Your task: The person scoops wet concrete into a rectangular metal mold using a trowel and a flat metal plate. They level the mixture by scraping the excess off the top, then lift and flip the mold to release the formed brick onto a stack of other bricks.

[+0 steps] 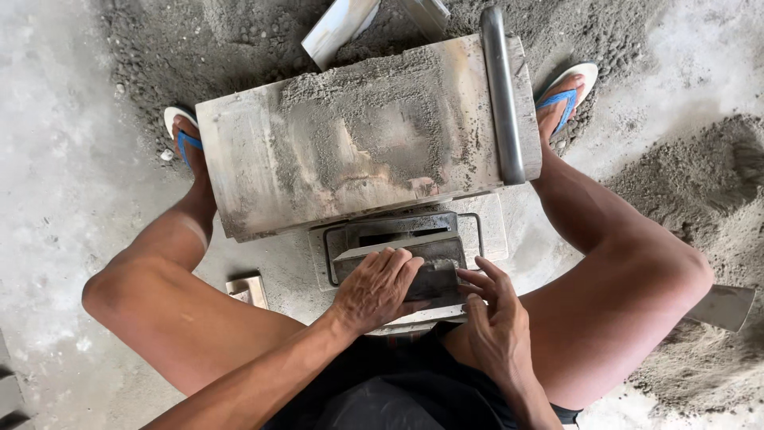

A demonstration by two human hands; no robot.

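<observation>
I sit low with a grey metal mould press (366, 143) between my knees. Its flat lid is dusted with damp grey sand mix, and a steel bar handle (501, 95) runs along its right side. Below the lid sits a small dark metal mould box (414, 239). My left hand (374, 291) lies palm down on a dark metal block at the near side of the mould box, fingers curled over it. From the right, my right hand (493, 318) touches the same block with spread fingers.
Heaps of grey sand mix lie behind the press and at the right (700, 175). My feet in blue-strapped sandals (567, 89) flank the press. A small wooden block (247, 288) lies by my left knee. A metal blade (724, 306) shows behind my right thigh.
</observation>
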